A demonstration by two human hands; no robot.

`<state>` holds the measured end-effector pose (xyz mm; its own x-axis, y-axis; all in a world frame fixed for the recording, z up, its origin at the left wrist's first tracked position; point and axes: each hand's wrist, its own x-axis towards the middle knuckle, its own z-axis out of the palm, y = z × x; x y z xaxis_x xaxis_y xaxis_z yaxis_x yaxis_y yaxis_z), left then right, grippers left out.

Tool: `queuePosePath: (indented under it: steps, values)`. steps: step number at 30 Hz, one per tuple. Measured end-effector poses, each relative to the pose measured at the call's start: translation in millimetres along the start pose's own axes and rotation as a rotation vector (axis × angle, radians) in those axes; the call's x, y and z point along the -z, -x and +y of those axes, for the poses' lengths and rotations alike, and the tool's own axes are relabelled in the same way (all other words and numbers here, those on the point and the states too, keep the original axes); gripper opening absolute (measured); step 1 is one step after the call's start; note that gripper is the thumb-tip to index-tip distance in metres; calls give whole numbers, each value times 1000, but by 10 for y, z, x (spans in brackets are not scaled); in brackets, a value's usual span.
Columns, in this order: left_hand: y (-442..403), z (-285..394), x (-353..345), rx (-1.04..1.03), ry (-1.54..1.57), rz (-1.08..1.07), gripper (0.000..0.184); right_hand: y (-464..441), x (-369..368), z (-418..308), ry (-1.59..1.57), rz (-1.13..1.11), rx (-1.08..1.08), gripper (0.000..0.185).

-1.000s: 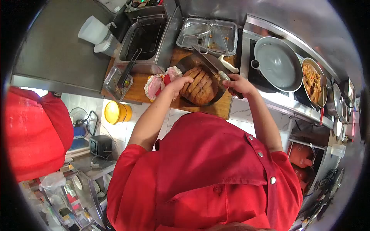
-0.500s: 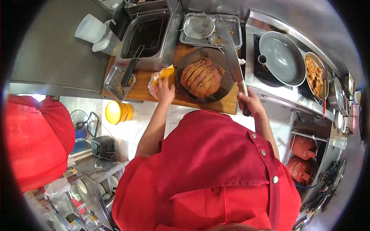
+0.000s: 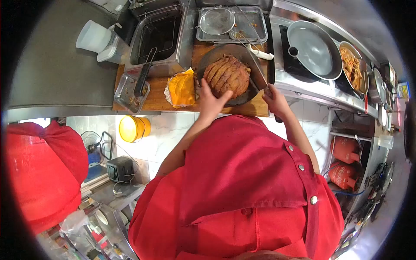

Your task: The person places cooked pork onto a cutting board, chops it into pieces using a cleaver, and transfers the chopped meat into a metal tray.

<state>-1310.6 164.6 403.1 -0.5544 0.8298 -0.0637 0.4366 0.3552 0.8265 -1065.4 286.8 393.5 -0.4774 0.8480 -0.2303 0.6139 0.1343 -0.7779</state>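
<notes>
Orange pad (image 3: 181,88) now being left | scored roast (image 3: 227,74) in dark round pan (image 3: 212,54) being touched, near-left, by splayed left hand (image 3: 211,100), seemingly being steadied | knife (image 3: 260,73) being gripped by right hand (image 3: 276,102)

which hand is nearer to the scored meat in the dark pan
Left. The left hand touches the near-left edge of the scored meat; the right hand is apart from it, off to the right, gripping a knife.
</notes>
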Motion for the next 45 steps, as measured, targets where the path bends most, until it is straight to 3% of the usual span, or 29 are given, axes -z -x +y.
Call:
queuePosePath:
  steps: [1,4,6,9,12,15,16,17,19,20,23,25,26,27,28,29,31,35,37,43,45]
  values:
    - [11,85,-126,40,-89,15,122,49,44,-91,-5,6,-4,53]
    - [-104,163,-92,48,17,24,125,285,146,-215,-298,-253,-194,55]
    - [-267,103,27,-101,-45,23,123,520,132,-141,-292,-249,-200,52]
    - [-622,260,429,-299,-53,-83,100,917,173,-28,-271,-231,-226,51]
    - [-1066,244,572,-612,-253,-278,81,1053,345,-134,-242,-221,-309,49]
    - [-1369,116,353,-522,-394,-238,77,969,464,-38,-257,-144,-393,48]
    - [-1284,370,306,-224,-375,-207,78,944,528,-92,-222,-98,-375,46]
    - [-1305,458,172,-238,-381,-208,78,907,591,-153,-186,-53,-357,45]
    - [-1326,520,-77,75,-351,-34,89,678,533,-54,-89,-1,-274,41]
    - [-1350,536,-179,112,-349,-34,105,544,541,-14,23,42,-189,38]
    - [-1214,691,-253,101,-512,5,110,118,457,-185,43,98,-106,36]
    - [-1243,454,-165,16,-496,20,109,-138,270,-86,54,112,47,37]
    - [-1303,291,-94,-183,-434,-44,107,-171,257,-148,47,116,53,37]
    - [-1324,181,-10,-374,-371,-114,106,-142,248,-231,27,-20,16,37]
    - [-1293,202,88,-395,-290,-198,104,-70,244,-335,8,-163,-24,38]
    - [-1272,241,150,-387,-292,-196,104,51,257,-380,10,-178,-46,38]
    - [-1244,321,215,-537,-284,-438,104,236,266,-338,-10,-198,-30,38]
    - [-1319,199,-36,-413,-282,-427,113,397,229,-308,-74,-53,-151,37]
    - [-1305,332,-48,-330,-357,-447,119,346,230,-530,-5,134,-29,38]
    - [-1152,365,-76,-290,-439,-391,125,137,147,-719,44,56,66,43]
    - [-1158,317,-92,-297,-447,-343,126,145,135,-681,79,31,98,30]
